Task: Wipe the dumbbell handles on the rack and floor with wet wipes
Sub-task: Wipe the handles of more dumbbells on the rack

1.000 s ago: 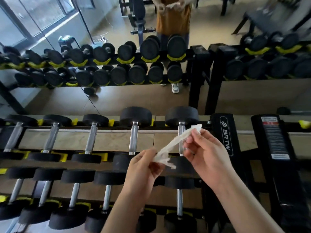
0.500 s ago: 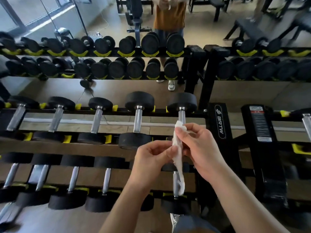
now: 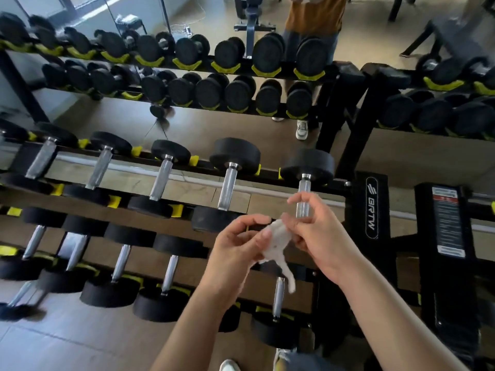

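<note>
Wet wipe point(image 3: 278, 238) between both hands point(image 3: 235, 254) point(image 3: 320, 236)

A black metal two-tier rack point(image 3: 371, 207) with yellow plastic cradles point(image 3: 176, 210) stands on the brown tiled floor point(image 3: 67, 344). At least five black round-headed dumbbells point(image 3: 226, 188) with chrome handles lie side by side on its upper tier, heads seated in the cradles and handles running front to back. A lower row point(image 3: 170, 274) of the same kind lies likewise on the bottom tier, and a second black rack point(image 3: 447, 223) bearing a white label stands just beside it on the right.
</note>
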Demonstrator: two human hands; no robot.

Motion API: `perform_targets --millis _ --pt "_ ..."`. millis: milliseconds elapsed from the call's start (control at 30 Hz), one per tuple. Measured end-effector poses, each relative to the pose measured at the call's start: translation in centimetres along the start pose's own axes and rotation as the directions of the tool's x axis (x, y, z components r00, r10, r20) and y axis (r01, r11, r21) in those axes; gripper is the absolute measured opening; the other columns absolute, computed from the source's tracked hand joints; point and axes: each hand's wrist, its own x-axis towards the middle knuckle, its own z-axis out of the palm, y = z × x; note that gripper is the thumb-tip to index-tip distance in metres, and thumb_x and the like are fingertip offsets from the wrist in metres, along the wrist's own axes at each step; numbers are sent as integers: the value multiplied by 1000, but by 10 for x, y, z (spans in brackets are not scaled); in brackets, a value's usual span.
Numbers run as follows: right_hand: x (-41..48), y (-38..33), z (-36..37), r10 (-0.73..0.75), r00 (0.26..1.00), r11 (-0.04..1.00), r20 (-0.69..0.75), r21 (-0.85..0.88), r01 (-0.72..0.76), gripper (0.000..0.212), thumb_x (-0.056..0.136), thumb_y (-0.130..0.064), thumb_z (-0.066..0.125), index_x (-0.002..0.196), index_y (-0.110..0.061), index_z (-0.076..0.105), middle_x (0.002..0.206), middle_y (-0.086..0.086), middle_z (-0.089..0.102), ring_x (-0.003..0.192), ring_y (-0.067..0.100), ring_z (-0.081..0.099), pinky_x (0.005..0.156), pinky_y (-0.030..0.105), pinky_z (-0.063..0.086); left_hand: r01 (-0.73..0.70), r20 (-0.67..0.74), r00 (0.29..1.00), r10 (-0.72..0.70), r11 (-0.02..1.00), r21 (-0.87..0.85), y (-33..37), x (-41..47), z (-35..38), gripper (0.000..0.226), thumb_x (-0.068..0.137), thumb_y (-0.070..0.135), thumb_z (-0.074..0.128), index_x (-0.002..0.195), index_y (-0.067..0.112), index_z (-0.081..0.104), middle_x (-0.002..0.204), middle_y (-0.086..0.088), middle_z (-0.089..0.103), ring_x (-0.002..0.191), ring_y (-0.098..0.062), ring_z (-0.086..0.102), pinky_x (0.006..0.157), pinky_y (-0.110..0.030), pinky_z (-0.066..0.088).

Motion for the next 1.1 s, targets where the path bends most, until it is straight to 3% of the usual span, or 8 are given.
perform_targets --millis 100,233,333,467,600,733,900,1100 --pt "18 1 -15 -11 999 994 51 -104 16 13 95 -19 57 99 -15 69 78 0 66 64 10 62 63 19 50 -10 98 995 -33 913 408 -3 18 6 47 80 7 75 117 35 66 80 -10 68 76 -28 64 81 -42 56" --pt "40 -2 -41 48 976 975 214 -222 1 23 86 -36 65 95 -17 75 67 -1 61 64 19 53 69 29 46 -56 -43 993 106 780 624 -5 46 14 28 86 14 70 90 41 72 72 2 70 66 -20 65 69 -39 58" --pt "55 -7 -54 96 938 921 332 -388 42 27 75 -36 76 99 -23 73 85 -7 71 79 11 65 76 25 52 -39 -44 996 82 798 601 -10 64 17 8 87 25 70 81 27 75 70 -6 68 62 -12 58 62 -32 49" --pt "79 4 -68 21 974 882 227 -462 89 7 87 -25 69 93 -27 73 75 -12 68 70 3 61 67 20 49 90 -59 995 -75 949 303 -26 82 22 23 82 32 70 88 10 71 79 -9 67 71 -16 58 70 -28 49" --pt "98 28 -82 173 972 985 158 -53 -166 18 96 -11 55 95 -15 73 80 2 71 71 17 64 67 27 54 145 -2 989 -148 969 200 -46 101 27 23 78 12 75 91 -1 61 85 -13 69 77 -24 64 73 -33 53" --pt "118 52 -98 345 921 744 183 545 -387 25 98 -1 42 101 0 67 74 11 62 55 12 52 44 19 41 231 -37 973 -229 942 245 -57 120 32 18 82 15 74 93 4 65 80 -9 69 71 -17 59 63 -23 47" --pt "151 78 -108 466 885 704 -26 616 -353 9 94 0 53 90 -5 59 74 9 61 55 10 50 40 16 38 256 -345 936 -65 798 545 -83 161 44 15 81 19 77 81 20 62 72 6 66 61 -5 57 56 -16 45" --pt "190 84 -92 523 793 713 -312 669 -208 10 88 2 63 91 -7 65 87 10 67 73 16 65 64 25 55 38 -144 964 225 419 907 -112 198 61 10 89 17 65 94 19 74 90 6 65 75 -3 53 63 -5 39"
